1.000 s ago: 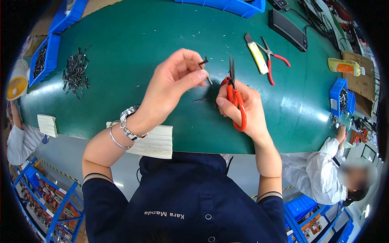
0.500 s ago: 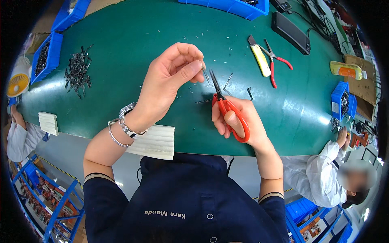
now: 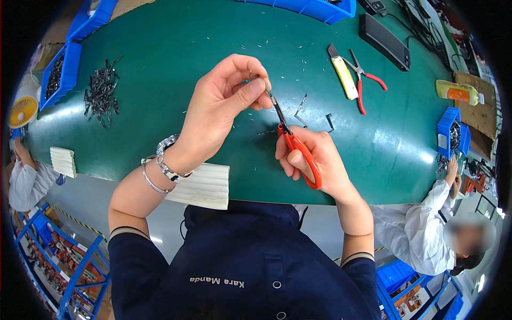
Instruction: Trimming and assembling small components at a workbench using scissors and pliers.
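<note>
My left hand pinches a small thin dark metal part between thumb and forefinger, above the table. Wrapped round a pair of red-handled needle-nose pliers is my right hand. The pliers' slim black jaws point up and left, drawn together, and their tips meet the part just below my left fingertips. How much of the part the jaws grip is too small to tell. On the green table beyond the pliers lie a thin bent part and a dark angled part.
A dark pile of small parts lies at left beside a blue bin. To the right are a yellow utility knife, other red-handled pliers, a black box and a bottle. Co-workers' white sleeves show at both sides.
The pliers have shifted slightly up and left, so their jaws now meet the part. Their parted jaws and handles have come together. My left hand has barely moved.
</note>
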{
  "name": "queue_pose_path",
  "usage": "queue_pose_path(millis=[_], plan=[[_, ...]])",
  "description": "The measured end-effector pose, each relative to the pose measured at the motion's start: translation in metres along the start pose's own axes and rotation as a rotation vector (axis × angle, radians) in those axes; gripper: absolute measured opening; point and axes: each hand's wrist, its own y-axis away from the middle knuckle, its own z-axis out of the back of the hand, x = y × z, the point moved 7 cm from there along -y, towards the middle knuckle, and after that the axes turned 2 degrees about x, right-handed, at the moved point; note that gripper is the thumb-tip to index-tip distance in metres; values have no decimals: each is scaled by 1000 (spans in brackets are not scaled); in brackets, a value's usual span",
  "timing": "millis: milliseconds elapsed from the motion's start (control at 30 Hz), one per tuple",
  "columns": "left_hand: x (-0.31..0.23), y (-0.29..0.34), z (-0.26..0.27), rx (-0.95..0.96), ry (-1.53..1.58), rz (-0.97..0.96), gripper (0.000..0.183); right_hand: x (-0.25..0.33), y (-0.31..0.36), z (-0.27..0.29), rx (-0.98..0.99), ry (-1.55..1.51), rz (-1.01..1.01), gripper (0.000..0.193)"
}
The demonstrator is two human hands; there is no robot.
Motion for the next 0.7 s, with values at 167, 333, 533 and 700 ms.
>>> queue_pose_path(millis=[167,333,533,700], plan=[[0,0,0,-6,15,-3,12,1,0,1,-33,66,10,26],[-1,1,0,-13,-19,-28,12,1,0,2,-64,134,9,26],[-3,1,1,-23,-41,-59,12,0,0,4,-67,159,-17,27],[-4,2,0,-23,-46,-43,13,2,0,3,-45,116,31,34]])
